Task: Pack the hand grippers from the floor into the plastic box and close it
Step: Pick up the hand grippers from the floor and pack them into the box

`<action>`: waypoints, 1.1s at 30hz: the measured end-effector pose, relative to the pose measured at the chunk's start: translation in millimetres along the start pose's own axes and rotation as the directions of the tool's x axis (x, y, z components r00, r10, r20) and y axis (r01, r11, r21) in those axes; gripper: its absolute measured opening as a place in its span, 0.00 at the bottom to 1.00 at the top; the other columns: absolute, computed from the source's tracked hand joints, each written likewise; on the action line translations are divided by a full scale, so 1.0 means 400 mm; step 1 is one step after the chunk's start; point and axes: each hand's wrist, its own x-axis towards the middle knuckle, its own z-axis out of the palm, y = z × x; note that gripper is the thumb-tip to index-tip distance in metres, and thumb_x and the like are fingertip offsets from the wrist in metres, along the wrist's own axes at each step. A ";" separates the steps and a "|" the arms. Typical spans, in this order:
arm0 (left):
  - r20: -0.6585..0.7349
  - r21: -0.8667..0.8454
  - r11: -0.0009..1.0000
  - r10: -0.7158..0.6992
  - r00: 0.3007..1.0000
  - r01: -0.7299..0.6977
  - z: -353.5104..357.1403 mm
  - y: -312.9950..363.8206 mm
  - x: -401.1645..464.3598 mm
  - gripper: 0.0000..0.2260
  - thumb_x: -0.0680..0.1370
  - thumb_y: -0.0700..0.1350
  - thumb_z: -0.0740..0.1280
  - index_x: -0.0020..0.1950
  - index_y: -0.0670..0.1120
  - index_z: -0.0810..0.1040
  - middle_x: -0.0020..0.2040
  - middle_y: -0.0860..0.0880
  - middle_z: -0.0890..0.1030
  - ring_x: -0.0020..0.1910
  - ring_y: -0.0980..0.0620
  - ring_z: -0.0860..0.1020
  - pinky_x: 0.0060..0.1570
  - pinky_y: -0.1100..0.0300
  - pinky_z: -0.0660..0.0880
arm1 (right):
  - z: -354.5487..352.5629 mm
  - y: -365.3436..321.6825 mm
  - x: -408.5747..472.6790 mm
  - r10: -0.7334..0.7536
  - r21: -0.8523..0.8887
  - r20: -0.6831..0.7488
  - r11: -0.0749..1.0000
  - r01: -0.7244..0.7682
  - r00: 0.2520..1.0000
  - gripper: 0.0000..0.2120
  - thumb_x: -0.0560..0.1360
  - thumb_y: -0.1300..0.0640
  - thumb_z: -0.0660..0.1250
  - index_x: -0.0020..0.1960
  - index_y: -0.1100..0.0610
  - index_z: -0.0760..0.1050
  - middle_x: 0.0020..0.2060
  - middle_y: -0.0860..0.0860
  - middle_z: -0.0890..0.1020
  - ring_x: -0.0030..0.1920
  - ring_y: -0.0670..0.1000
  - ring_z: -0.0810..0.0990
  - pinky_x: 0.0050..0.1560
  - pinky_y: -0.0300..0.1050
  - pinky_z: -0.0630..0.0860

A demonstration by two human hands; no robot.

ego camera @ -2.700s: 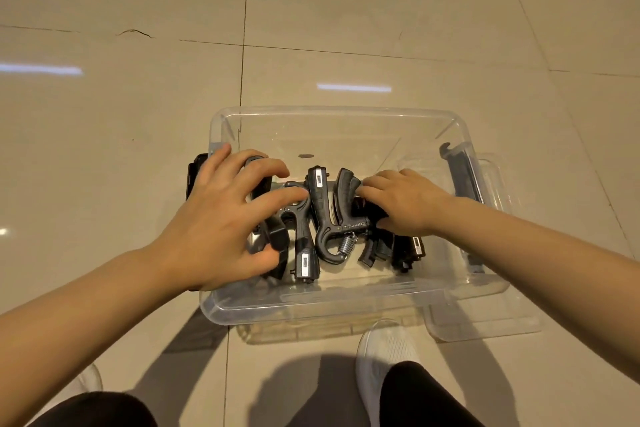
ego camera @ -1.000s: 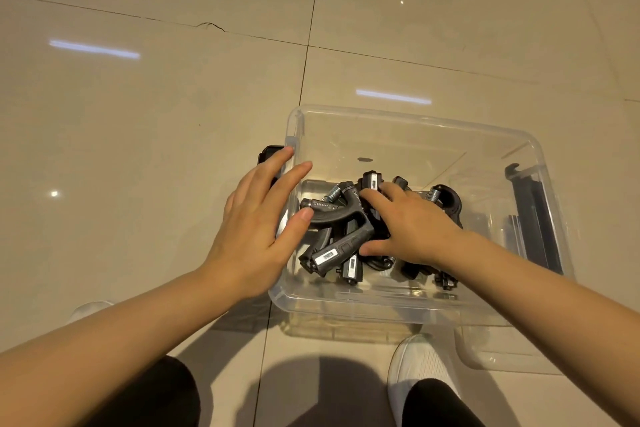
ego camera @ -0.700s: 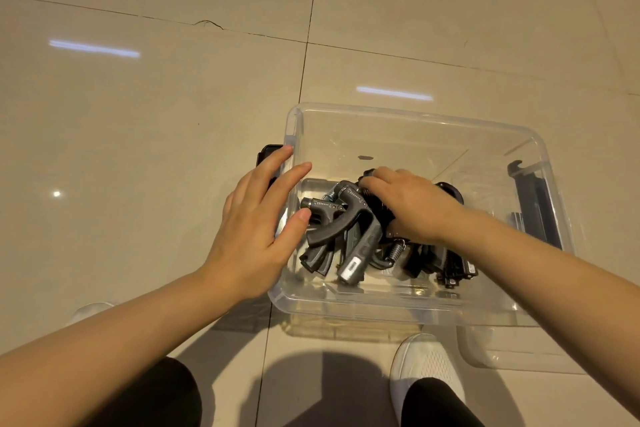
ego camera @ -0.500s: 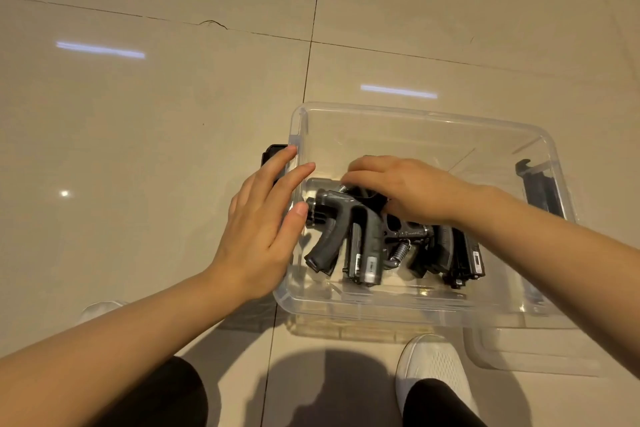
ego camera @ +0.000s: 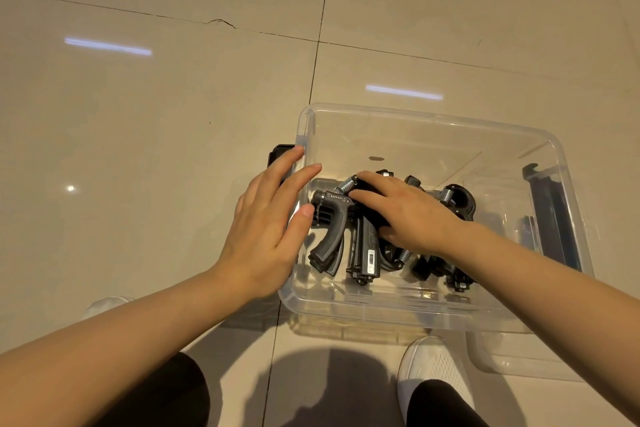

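Observation:
A clear plastic box [ego camera: 426,121] stands open on the tiled floor. Several black hand grippers [ego camera: 363,246] with metal springs lie heaped in its near half. My right hand [ego camera: 405,211] lies flat on top of the heap with straight fingers pressing down. My left hand [ego camera: 270,222] rests against the box's left wall with fingers extended, its thumb over the rim near a gripper's knob. A black latch handle [ego camera: 554,218] hangs on the box's right side.
The clear lid [ego camera: 519,354] lies on the floor at the box's near right corner, partly under it. A black item [ego camera: 277,156] shows just left of the box, behind my left fingers. My white shoe [ego camera: 429,367] and dark trouser legs are close in front.
My right hand has shifted over the heap and flattened on it; the grippers have been pushed together and lie lower. My left hand has stayed on the box's left wall.

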 end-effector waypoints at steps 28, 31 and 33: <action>-0.323 0.415 0.861 -0.163 0.932 0.294 -0.702 0.567 -0.558 0.12 0.77 0.57 0.61 0.55 0.54 0.77 0.47 0.57 0.80 0.46 0.56 0.77 0.47 0.54 0.77 | -0.624 -0.800 -0.494 -0.166 -0.071 -0.148 0.985 0.157 0.975 0.23 0.76 0.42 0.63 0.69 0.48 0.67 0.67 0.47 0.72 0.64 0.49 0.71 0.63 0.47 0.70; -0.402 0.190 0.895 -0.304 0.864 0.404 -0.757 0.515 -0.610 0.09 0.76 0.54 0.64 0.52 0.53 0.78 0.46 0.56 0.79 0.45 0.57 0.77 0.47 0.57 0.75 | -0.622 -0.822 -0.447 -0.127 -0.085 -0.096 0.989 0.119 0.987 0.22 0.75 0.45 0.66 0.67 0.50 0.69 0.64 0.49 0.73 0.62 0.51 0.72 0.60 0.48 0.72; -0.425 0.094 0.882 -0.384 0.820 0.462 -0.787 0.472 -0.648 0.07 0.76 0.52 0.65 0.50 0.52 0.79 0.45 0.56 0.79 0.44 0.59 0.76 0.45 0.61 0.73 | -0.646 -0.854 -0.401 -0.150 0.089 -0.125 0.983 0.162 0.981 0.21 0.75 0.46 0.66 0.66 0.51 0.71 0.63 0.51 0.75 0.60 0.51 0.74 0.59 0.47 0.72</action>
